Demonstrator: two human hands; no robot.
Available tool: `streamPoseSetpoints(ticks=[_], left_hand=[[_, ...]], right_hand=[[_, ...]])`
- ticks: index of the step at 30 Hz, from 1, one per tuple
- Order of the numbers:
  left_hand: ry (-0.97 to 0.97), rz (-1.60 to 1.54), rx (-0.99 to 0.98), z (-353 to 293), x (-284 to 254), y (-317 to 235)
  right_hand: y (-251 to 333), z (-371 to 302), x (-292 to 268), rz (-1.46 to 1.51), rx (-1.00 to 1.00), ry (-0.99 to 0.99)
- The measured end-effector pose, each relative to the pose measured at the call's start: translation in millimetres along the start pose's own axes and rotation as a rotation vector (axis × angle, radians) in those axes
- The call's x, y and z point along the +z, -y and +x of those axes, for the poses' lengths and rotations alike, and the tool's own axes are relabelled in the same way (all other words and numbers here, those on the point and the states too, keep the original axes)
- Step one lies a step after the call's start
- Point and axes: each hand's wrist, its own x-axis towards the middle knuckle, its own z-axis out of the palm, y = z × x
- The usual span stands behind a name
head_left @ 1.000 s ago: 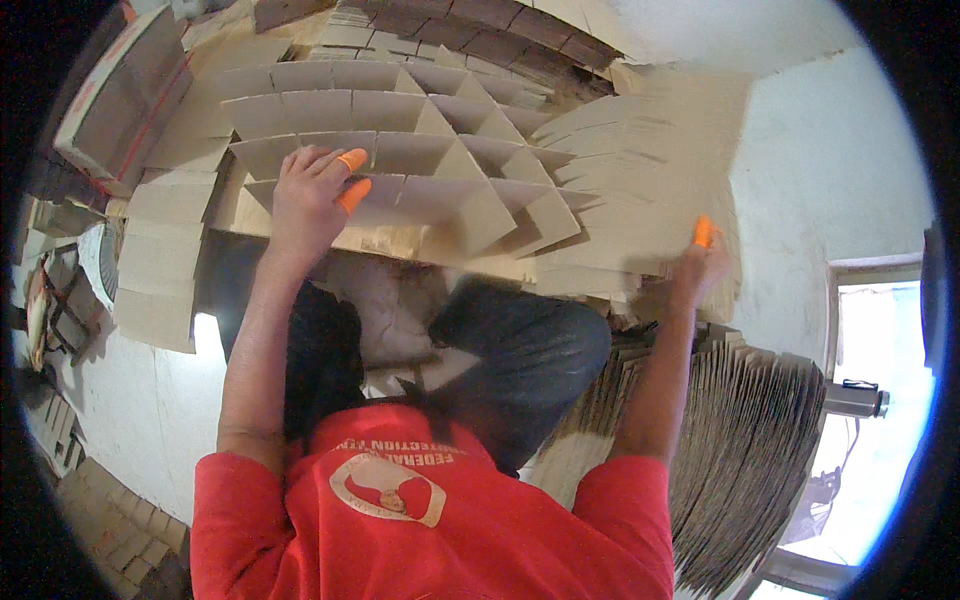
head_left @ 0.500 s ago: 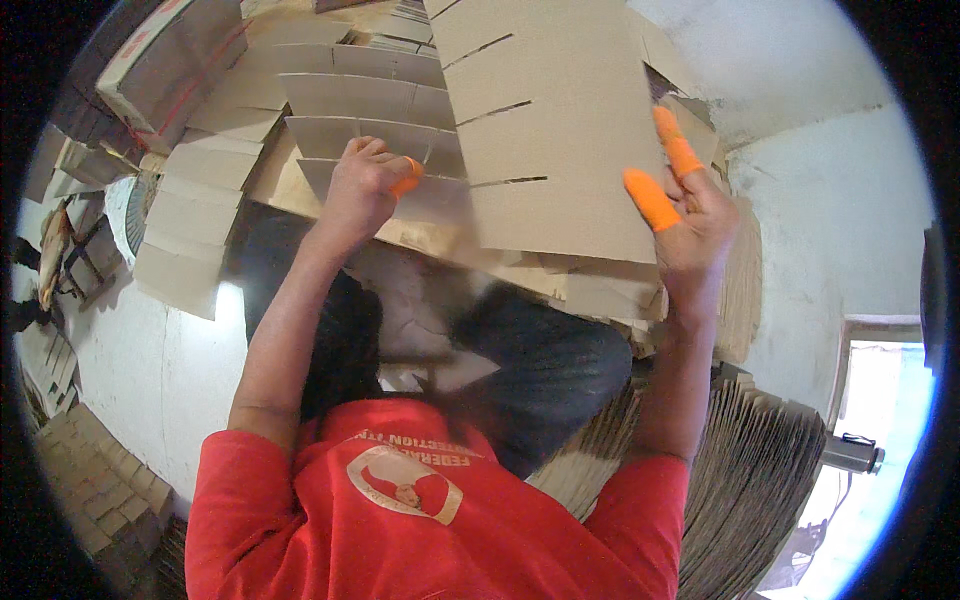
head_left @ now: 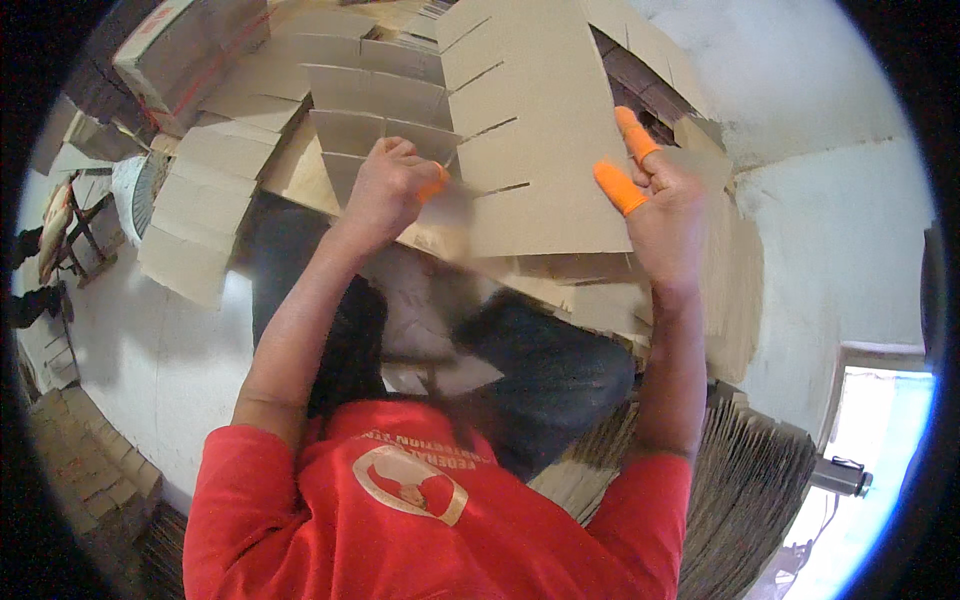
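Observation:
A broad tan cardboard sheet (head_left: 545,130) with several slits along its left side stands tilted before me. Beside it on the left, slotted cardboard strips (head_left: 375,95) stand in a row, their ends meeting the sheet's slits. My left hand (head_left: 390,195) is closed at the nearest strip, by the sheet's lower left corner; an orange finger cover shows on it, and its fingertips are partly hidden. My right hand (head_left: 665,215) is at the sheet's right edge. Its thumb and forefinger, both in orange covers, stretch apart, the thumb overlapping the sheet; the other fingers are curled.
Flat cardboard pieces (head_left: 200,200) overlap on the left, near a closed carton (head_left: 185,60). Dense cardboard stacks (head_left: 740,490) stand at my lower right, and more cardboard (head_left: 90,460) lies at lower left. A pale wall (head_left: 830,220) rises on the right.
The view has shifted slightly. The sheet and my right hand have come a little left, closer to my left hand, which stays closed by the strip.

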Motion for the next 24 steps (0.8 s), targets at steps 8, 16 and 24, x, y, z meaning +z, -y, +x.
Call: streamPoseSetpoints(ticks=[8, 16, 24], left_hand=[[0.048, 0.037, -0.028, -2.2, 6.0, 5.1], [0.18, 0.076, -0.084, 4.0, 4.2, 8.2], [0.168, -0.011, -0.07, 6.4, 23.5, 7.3]], right_hand=[[-7.8, 16.4, 32.1, -0.018, -0.224, 0.101], [-0.8, 40.9, 55.3, -0.11, -0.163, 0.283], [-33.4, 32.8, 97.8, -0.233, -0.259, 0.609]])
